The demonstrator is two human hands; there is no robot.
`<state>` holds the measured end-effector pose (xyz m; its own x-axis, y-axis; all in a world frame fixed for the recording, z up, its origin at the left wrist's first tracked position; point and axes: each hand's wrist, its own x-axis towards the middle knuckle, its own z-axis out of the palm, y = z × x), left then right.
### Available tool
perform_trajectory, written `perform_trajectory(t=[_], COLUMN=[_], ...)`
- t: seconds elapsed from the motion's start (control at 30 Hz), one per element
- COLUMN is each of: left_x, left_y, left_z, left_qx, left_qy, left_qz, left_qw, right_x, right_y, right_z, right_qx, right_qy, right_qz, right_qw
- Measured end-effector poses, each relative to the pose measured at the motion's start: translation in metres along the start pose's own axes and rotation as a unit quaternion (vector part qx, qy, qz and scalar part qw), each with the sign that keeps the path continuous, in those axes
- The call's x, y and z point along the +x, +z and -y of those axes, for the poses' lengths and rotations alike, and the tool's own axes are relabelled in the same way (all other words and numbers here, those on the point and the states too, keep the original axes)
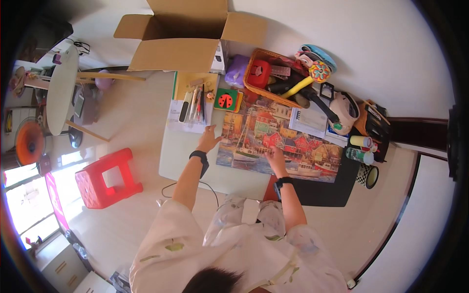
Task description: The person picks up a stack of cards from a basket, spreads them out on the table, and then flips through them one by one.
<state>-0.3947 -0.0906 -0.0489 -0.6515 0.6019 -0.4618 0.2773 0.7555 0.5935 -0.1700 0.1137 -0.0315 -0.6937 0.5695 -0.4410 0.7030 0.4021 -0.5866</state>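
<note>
A large picture of a harbour with boats and coloured houses [253,128] lies on the pale table [179,154]. My left hand [209,139] has its fingers apart at the left edge of the picture, just below pens and markers [196,106] resting on papers [176,119]. Over the middle of the picture is my right hand [276,159], its fingers curled; whether it pinches something small is unclear. Above the picture's left part, a ladybird card or booklet [226,100] lies beside the pens. A black mat [322,192] shows under the picture's lower right corner.
Behind stand an open cardboard box [176,55] and a purple package [236,71]. A full wicker basket [267,55], a spiral notebook [309,117] and a green-labelled bottle [359,155] are to the right. A checkered cup [367,175] is near the table's right side. A red plastic stool [106,177] stands left.
</note>
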Motion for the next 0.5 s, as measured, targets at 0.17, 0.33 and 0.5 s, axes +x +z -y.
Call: perform_trajectory(t=[0.17, 0.33, 0.5], left_x=[0.064, 0.134, 0.192], left_y=[0.01, -0.004, -0.006], left_z=[-0.018, -0.018, -0.012], left_qx=[0.039, 0.306, 0.291], left_qy=[0.069, 0.239, 0.27], left_qz=[-0.017, -0.118, -0.045], left_qw=[0.997, 0.914, 0.917], right_x=[0.05, 0.061, 0.058], right_y=[0.067, 0.106, 0.123], right_z=[-0.011, 0.0, -0.002], right_qx=[-0.237, -0.241, -0.193], right_qy=[0.091, 0.224, 0.238], right_qz=[0.072, 0.091, 0.009], right_qw=[0.965, 0.94, 0.952])
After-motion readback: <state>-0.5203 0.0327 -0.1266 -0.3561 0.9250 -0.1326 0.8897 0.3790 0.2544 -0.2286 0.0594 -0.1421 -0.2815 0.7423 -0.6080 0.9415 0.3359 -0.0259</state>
